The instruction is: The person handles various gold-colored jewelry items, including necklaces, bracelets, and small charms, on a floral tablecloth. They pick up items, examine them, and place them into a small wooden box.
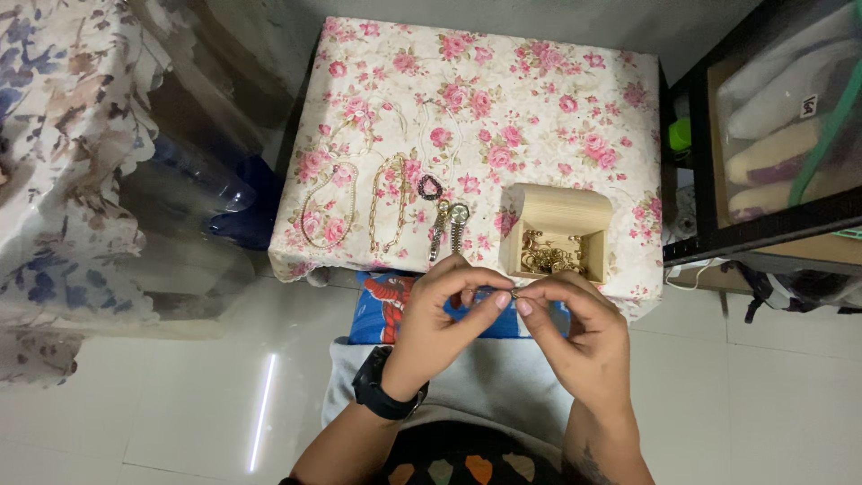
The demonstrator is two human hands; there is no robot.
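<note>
Together, left hand and right hand pinch a tiny, barely discernible trinket.

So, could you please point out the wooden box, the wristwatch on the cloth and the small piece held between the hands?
wooden box point(558, 212): head view, on its open lid.
wristwatch point(459, 214): head view, on its round face.
small piece point(514, 293): head view, between the fingertips.

**Both hands raised, fingertips pinched together**

Left hand: fingers curled inward, thumb and forefinger closed in a pinch at the point where both hands meet. Wrist bent slightly, forearm rising from the lower left.

Right hand: mirrors the left, thumb and forefinger pinched, remaining fingers folded loosely behind. Forearm rises from the lower right. Fingertips of both hands touch.
</note>
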